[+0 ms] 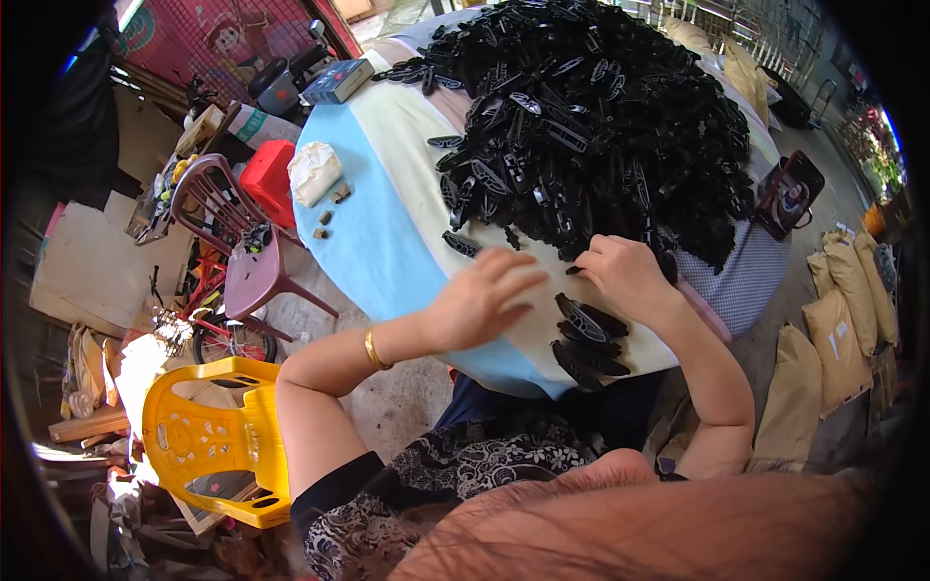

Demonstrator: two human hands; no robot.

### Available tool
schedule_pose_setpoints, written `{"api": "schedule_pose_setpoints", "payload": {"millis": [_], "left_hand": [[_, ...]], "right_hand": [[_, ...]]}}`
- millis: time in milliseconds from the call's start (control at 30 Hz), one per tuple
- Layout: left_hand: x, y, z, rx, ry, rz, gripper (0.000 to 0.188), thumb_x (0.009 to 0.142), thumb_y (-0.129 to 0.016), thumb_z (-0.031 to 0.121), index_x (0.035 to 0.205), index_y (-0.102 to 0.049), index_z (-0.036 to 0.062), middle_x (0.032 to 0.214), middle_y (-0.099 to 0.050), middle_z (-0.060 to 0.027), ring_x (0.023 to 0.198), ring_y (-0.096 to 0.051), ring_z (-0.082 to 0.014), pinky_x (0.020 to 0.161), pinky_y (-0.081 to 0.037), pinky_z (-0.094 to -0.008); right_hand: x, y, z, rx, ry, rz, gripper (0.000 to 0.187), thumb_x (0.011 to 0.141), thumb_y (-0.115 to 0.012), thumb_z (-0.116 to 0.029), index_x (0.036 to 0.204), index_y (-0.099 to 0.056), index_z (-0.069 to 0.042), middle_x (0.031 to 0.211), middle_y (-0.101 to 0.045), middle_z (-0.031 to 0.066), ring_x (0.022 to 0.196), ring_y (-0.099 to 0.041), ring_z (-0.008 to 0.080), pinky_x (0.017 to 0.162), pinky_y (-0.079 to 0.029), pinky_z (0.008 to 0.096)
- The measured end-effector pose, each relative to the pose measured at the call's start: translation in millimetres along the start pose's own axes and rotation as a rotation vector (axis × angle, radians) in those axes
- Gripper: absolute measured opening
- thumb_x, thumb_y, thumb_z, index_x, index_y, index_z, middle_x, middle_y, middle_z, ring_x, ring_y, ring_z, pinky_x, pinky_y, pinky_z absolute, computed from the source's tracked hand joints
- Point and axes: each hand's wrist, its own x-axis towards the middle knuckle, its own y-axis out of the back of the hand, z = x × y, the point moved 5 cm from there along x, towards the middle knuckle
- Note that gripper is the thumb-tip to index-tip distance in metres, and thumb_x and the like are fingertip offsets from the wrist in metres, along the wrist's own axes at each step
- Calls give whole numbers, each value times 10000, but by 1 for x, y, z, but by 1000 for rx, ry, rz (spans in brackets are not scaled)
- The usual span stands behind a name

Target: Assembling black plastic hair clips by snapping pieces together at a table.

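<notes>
My right hand is closed, pinching a black piece at the near edge of a large heap. Only the tip of that piece shows, but it looks like the black hair clips that make up the heap. To its left, my left hand hovers over the cloth, somewhat blurred, fingers apart and apparently holding nothing. A gold bangle circles that wrist. Below my right hand lies a small group of black clips near the table's front edge. One loose clip sits just beyond my left hand.
A striped cloth covers the round table. On it are a crumpled white bag, small brown blocks and a blue box. A phone stands at the right. Yellow and purple chairs stand left; tan sacks right.
</notes>
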Motion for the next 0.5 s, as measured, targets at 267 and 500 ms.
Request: {"api": "schedule_pose_setpoints", "payload": {"millis": [267,500], "left_hand": [[-7,14,-46,326,151,49,259,703,-695,59,930,-571,37,986,-576,-71,944,-541,-246,795,-473,-343],[54,-35,-33,-1276,514,-25,382,799,-688,36,1132,-502,17,899,-611,-65,754,-612,-143,646,-527,-270]], "right_hand": [[-8,12,-13,-16,10,84,86,765,-632,-52,813,-564,-32,790,-561,86,734,-561,244,605,-491,324],[-30,27,5,678,-421,513,243,683,-774,-13,833,-583,-19,777,-595,22,672,-580,94,578,-488,217]]}}
